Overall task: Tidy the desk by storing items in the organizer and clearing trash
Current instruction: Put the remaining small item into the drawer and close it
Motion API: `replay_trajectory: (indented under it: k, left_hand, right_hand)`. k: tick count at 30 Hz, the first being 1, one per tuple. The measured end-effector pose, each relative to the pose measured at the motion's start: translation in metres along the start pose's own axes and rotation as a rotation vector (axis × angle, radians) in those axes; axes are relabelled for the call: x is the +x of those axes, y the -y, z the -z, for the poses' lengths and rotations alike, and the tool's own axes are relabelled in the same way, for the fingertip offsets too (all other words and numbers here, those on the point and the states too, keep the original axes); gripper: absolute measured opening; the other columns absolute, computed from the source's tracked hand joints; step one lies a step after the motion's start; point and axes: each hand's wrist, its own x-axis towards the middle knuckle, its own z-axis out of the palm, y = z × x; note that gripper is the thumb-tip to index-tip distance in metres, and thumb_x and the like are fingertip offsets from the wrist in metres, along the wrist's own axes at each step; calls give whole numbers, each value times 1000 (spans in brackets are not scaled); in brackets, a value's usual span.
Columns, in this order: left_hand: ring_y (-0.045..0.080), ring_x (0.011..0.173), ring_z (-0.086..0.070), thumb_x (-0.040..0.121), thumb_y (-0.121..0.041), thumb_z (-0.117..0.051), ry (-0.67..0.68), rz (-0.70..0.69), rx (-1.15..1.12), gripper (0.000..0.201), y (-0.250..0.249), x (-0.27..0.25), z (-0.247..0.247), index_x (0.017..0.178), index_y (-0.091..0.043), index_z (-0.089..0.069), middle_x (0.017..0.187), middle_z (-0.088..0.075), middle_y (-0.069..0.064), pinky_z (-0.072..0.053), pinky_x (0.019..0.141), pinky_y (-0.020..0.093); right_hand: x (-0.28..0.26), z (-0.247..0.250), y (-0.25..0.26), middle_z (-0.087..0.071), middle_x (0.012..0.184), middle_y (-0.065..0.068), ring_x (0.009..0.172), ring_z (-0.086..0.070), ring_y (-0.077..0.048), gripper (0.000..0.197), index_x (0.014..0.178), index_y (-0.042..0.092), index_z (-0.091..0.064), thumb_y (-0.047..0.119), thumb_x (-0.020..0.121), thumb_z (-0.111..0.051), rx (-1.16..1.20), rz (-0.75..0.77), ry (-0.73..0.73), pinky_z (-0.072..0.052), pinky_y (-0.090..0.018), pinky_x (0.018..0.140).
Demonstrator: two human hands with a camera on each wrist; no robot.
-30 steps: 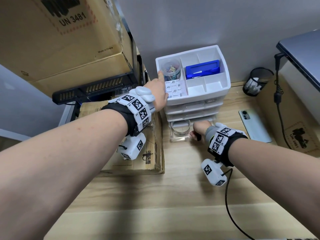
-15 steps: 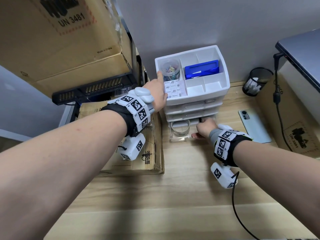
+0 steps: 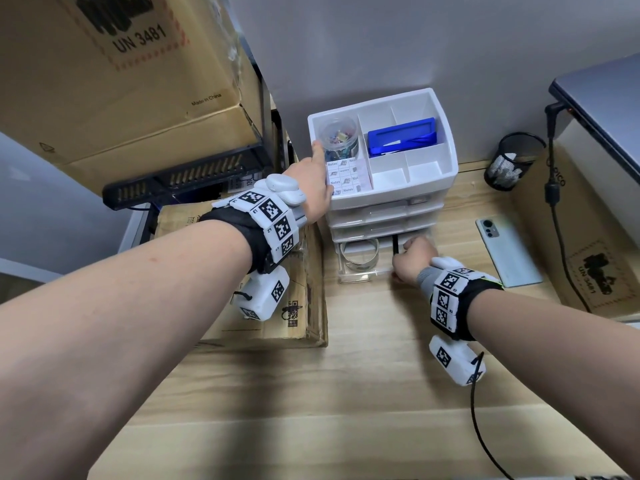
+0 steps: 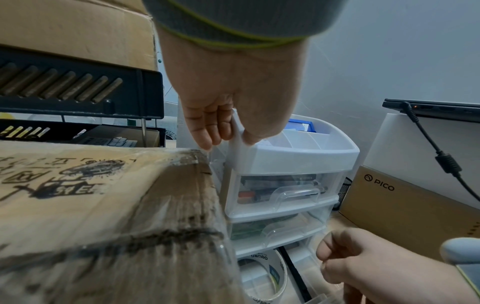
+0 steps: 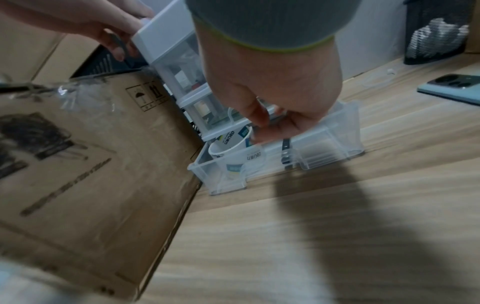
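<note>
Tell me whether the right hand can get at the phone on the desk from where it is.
Probably yes: the phone lies flat just right of the right hand, bare desk between them.

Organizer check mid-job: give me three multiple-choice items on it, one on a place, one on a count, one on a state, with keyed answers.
1. Where does the roll of tape lie?
A. in the bottom drawer
B. in the top tray
C. on the phone

2. How many drawers does the organizer have under its top tray?
A. one
B. three
C. five

3. What state is the bottom drawer in?
A. pushed fully in
B. pulled out
C. removed and upside down

Answers: 1 A, the roll sits at the left of that clear drawer. 2 B, the left wrist view shows three stacked fronts. 3 B, it juts out over the desk with the right hand at it, while the left hand holds the top tray's corner.
</note>
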Motion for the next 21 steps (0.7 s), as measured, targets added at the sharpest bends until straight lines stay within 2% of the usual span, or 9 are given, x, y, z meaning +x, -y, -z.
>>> replay_trajectory:
  k: [2,3,5,7,11,15,21]
  left_hand:
    - [26,78,-58,95,-27,-53,2,-1,-8,76,0,1,0,152,0,-10,99,-62,13,-47,66,38]
    - [27,77,-59,95,-27,-53,2,-6,-13,75,0,1,0,151,0,-10,98,-62,13,-47,65,38]
    - [25,73,-57,95,-26,-51,5,-23,-19,73,2,1,1,150,1,-12,94,-62,13,-44,61,37]
    - [24,71,-55,96,-26,-50,8,-33,-22,74,4,0,1,151,1,-10,89,-59,11,-41,60,35]
    - [22,66,-53,95,-25,-50,-8,-24,-42,73,4,-3,1,151,1,-11,84,-54,7,-37,57,32]
    - [15,57,-45,94,-22,-49,-15,-22,-63,69,4,-4,1,150,0,-14,79,-51,5,-30,51,30]
    - [16,59,-48,94,-24,-49,-19,-22,-74,71,4,-3,0,151,-1,-12,79,-52,5,-31,50,30]
  right_hand:
    - [-4,-1,-3,-65,100,-11,89,-58,-29,13,98,11,-61,11,85,-61,44,75,0,-40,-26,74]
    - [-7,0,-4,-66,94,-8,86,-59,-28,7,91,13,-61,16,85,-62,43,99,37,-41,-26,74]
    - [-11,-5,-9,-71,81,-6,81,-67,-29,12,81,12,-65,23,85,-63,-7,127,174,-52,-30,74]
    - [-14,-9,-14,-74,77,-7,74,-69,-27,20,80,8,-69,27,85,-63,-66,117,340,-58,-35,77]
    - [-13,-16,-19,-71,100,-5,96,-64,-23,21,99,14,-72,27,84,-64,-171,123,408,-48,-24,81]
    - [-8,-21,-9,-63,125,-6,116,-58,-25,40,124,14,-61,23,86,-64,-179,177,393,-43,-26,95]
    - [4,-23,6,-59,134,-9,116,-56,-25,52,136,12,-51,21,87,-62,-175,209,395,-43,-28,98]
